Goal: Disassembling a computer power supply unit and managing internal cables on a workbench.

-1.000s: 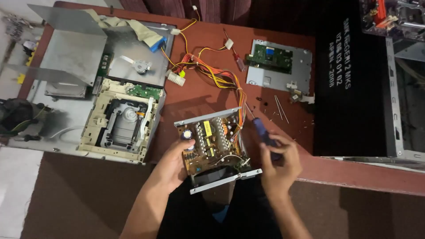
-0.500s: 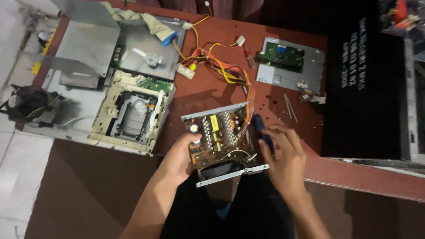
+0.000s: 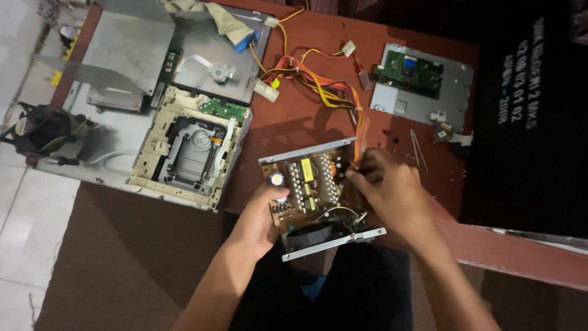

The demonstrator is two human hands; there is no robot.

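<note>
An opened power supply (image 3: 312, 184), a metal tray with a brown circuit board, coils and capacitors, sits tilted at the near edge of the red-brown table (image 3: 294, 119). My left hand (image 3: 260, 214) grips its lower left corner, thumb on the board. My right hand (image 3: 392, 190) is closed on its right side, fingertips where the bundle of orange, yellow and red wires (image 3: 324, 86) leaves the case. Whether that hand also holds a tool is hidden.
A dismantled optical drive (image 3: 193, 147) lies left of the power supply, beside grey metal covers (image 3: 128, 49). A green board on a metal plate (image 3: 422, 79) lies at the back right. A black computer case (image 3: 527, 110) fills the right. A cooler fan (image 3: 40, 129) sits far left.
My right hand has moved up onto the power supply's right side by the wires, and the dark blue tool seen in it before no longer shows. My left hand keeps its hold.
</note>
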